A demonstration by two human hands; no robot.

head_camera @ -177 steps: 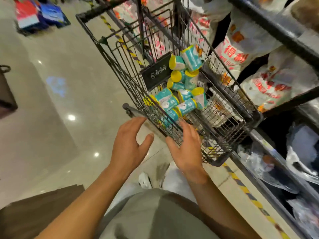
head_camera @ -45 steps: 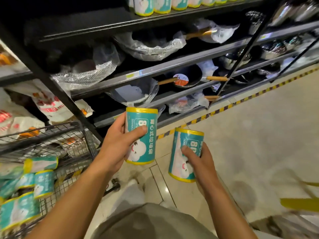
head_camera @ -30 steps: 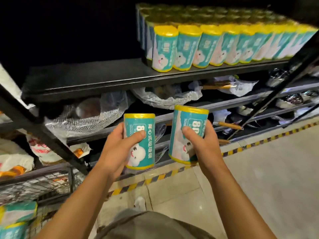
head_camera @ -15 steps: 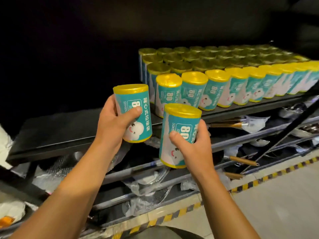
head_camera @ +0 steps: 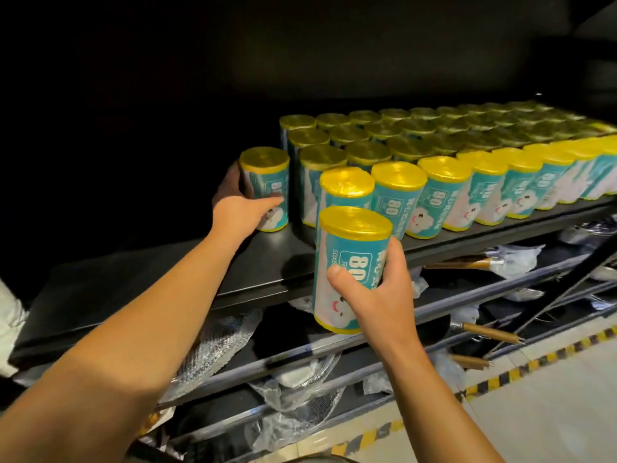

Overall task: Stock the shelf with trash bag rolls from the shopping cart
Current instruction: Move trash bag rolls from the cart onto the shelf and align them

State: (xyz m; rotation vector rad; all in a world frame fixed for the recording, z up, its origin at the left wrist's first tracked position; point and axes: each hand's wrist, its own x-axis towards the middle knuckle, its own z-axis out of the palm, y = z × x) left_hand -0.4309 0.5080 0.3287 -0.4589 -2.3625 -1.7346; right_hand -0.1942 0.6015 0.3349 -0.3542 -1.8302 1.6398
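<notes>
- A trash bag roll (head_camera: pixel 267 190), teal with a yellow top, stands upright on the dark shelf (head_camera: pixel 260 262), just to the left of the rows already there.
- The left hand (head_camera: pixel 242 208) wraps that roll from its left side; the thumb lies across the front of the label and the fingers (head_camera: pixel 230 182) curl around the back, grasping it.
- A second roll (head_camera: pixel 350 262) is held upright in the air in front of the shelf's front edge, below the level of the shelf rolls' tops.
- The right hand (head_camera: pixel 377 295) grips this second roll low on its right side, thumb pressed on the white part of the label, the other fingers closed behind it.
- The stocked rolls (head_camera: pixel 444 162) stand in several rows running to the right along the shelf, packed touching one another, yellow tops up.
- The left part of the shelf is bare dark board.
- Lower shelves (head_camera: pixel 334 349) hold pans wrapped in clear plastic (head_camera: pixel 213 352), with wooden handles (head_camera: pixel 489 332) sticking out to the right.
- A yellow-and-black striped tape (head_camera: pixel 521 372) runs along the pale floor (head_camera: pixel 551 422) at the foot of the rack.
- Both bare forearms reach up from the bottom of the view.
</notes>
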